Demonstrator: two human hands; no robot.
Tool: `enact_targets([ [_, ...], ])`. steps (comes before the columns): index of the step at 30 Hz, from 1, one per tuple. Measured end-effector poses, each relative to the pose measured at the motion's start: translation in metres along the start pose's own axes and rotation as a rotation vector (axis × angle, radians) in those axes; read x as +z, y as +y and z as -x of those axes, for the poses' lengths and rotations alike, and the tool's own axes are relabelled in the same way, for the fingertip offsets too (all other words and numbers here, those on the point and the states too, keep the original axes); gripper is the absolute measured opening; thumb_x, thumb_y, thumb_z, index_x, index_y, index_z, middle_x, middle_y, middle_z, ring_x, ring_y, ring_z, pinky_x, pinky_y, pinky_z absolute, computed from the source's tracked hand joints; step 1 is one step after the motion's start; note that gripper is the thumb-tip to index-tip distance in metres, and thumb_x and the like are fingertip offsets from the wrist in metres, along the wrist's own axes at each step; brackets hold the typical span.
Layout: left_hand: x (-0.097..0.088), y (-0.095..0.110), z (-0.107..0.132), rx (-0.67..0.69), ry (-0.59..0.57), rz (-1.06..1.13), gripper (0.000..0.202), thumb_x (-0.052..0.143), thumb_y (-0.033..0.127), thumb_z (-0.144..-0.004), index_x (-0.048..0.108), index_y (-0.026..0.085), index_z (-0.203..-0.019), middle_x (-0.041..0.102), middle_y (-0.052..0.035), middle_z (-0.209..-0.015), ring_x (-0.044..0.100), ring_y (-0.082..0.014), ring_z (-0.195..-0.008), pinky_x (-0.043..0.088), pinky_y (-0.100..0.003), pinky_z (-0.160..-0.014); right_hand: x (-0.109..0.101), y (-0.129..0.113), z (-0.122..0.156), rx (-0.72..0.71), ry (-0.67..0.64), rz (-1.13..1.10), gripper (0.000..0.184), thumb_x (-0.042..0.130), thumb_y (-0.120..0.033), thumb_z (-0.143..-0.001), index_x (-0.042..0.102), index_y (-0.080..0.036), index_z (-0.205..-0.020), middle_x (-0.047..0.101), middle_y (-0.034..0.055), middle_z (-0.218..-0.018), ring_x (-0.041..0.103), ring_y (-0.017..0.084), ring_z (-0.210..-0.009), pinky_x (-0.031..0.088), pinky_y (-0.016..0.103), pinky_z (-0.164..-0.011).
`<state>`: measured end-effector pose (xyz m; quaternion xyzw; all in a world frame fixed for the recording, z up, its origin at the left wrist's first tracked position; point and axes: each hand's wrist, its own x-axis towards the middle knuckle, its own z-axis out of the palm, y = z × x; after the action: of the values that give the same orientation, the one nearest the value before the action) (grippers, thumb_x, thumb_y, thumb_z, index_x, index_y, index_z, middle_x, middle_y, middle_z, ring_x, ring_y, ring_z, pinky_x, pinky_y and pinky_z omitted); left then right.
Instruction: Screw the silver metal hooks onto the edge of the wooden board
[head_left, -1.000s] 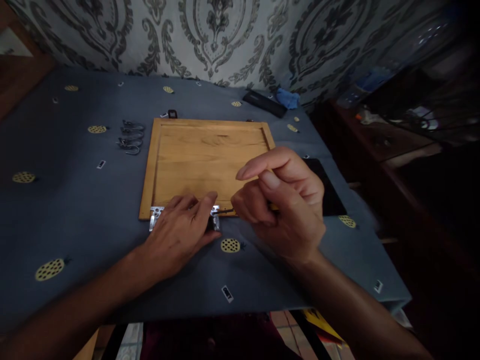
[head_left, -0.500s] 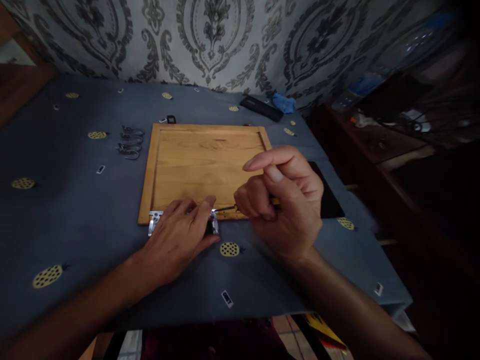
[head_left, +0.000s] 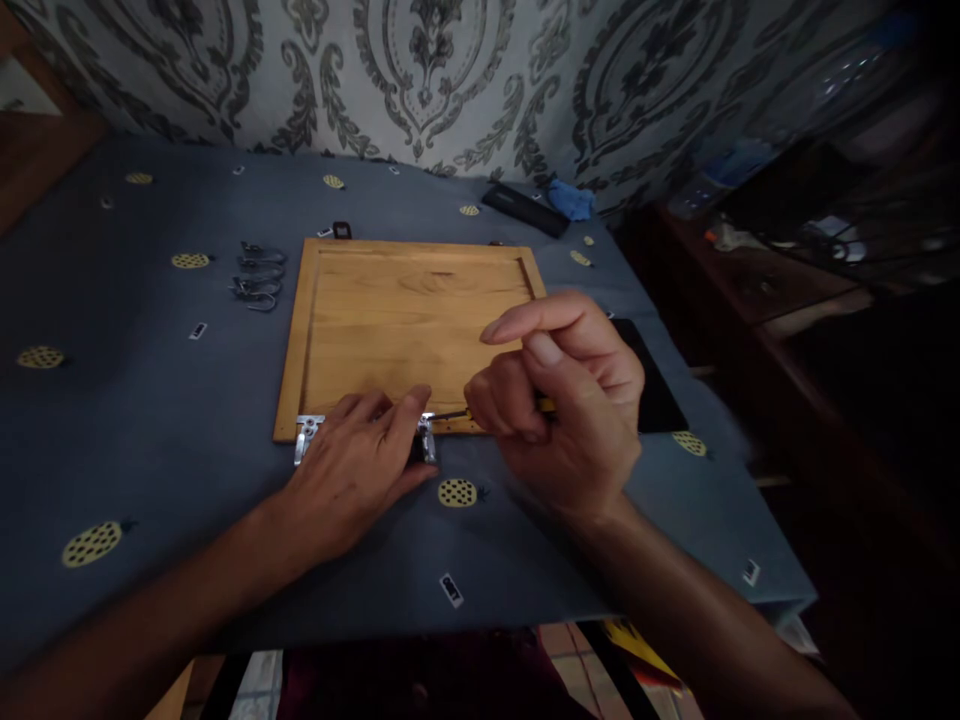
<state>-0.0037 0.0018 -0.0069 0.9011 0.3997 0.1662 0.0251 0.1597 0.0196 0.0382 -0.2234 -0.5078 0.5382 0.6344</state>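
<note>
A wooden panel [head_left: 405,310] with a raised border lies flat on the cloth-covered table. At its near edge sits a black handle [head_left: 415,450] with silver metal ends, the left one a metal bracket [head_left: 309,430] with screws in it. My left hand [head_left: 352,450] is laid over the handle's middle, thumb and fingers around it, hiding most of it. My right hand [head_left: 562,410] is closed around a screwdriver [head_left: 448,414], its index finger bent forward; a bit of yellow grip shows. The screwdriver's thin shaft points left, its tip at the handle's right metal end.
Several dark hook-shaped metal pieces [head_left: 257,275] lie left of the panel. A black case [head_left: 526,208] and a blue cloth [head_left: 571,200] are at the back. A black flat sheet [head_left: 651,385] lies to the right. A cluttered shelf [head_left: 757,270] stands beyond the table's right edge.
The view has shifted slightly. Both hands keep nearly the same pose, with the screwdriver tip still at the handle's right metal end.
</note>
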Motion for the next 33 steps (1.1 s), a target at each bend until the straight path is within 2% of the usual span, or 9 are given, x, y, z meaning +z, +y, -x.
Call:
enact_targets([
  [7,0.001,0.000,0.000,-0.045,-0.038,0.038,0.059,0.068,0.035,-0.090,0.037,0.013,-0.134,0.072,-0.0089,-0.095,0.065,-0.0290,-0.094,0.051,-0.040,-0.083,0.002,-0.007,-0.003,-0.014,0.061,0.060,0.018,0.053,-0.023,-0.094,0.070,-0.023,-0.087,0.026,-0.0114,-0.042,0.013,0.007,-0.033,0.020,0.024,-0.036],
  [20,-0.002,0.000,-0.001,-0.019,-0.043,0.026,0.063,0.073,0.033,-0.086,0.037,0.010,-0.132,0.071,-0.0096,-0.093,0.065,-0.0307,-0.093,0.051,-0.041,-0.080,0.005,0.000,-0.001,0.003,0.032,0.021,0.026,0.046,-0.017,-0.095,0.071,-0.023,-0.088,0.027,-0.0117,-0.043,0.016,0.006,-0.033,0.020,0.021,-0.036],
  [27,-0.002,0.001,-0.001,-0.046,-0.063,0.063,0.058,0.071,0.032,-0.088,0.039,0.011,-0.131,0.070,-0.0076,-0.090,0.065,-0.0312,-0.094,0.051,-0.042,-0.081,0.013,0.003,0.003,-0.012,0.137,0.127,0.023,0.047,-0.020,-0.095,0.068,-0.027,-0.089,0.028,-0.0108,-0.044,0.019,0.008,-0.034,0.023,0.024,-0.037],
  [33,-0.002,0.002,-0.001,-0.057,-0.075,0.074,0.056,0.072,0.031,-0.087,0.040,0.013,-0.130,0.070,-0.0072,-0.089,0.065,-0.0313,-0.097,0.051,-0.043,-0.084,0.018,0.002,0.002,-0.018,0.233,0.133,0.020,0.051,-0.022,-0.095,0.068,-0.025,-0.085,0.028,-0.0102,-0.042,0.018,0.008,-0.034,0.021,0.025,-0.037],
])
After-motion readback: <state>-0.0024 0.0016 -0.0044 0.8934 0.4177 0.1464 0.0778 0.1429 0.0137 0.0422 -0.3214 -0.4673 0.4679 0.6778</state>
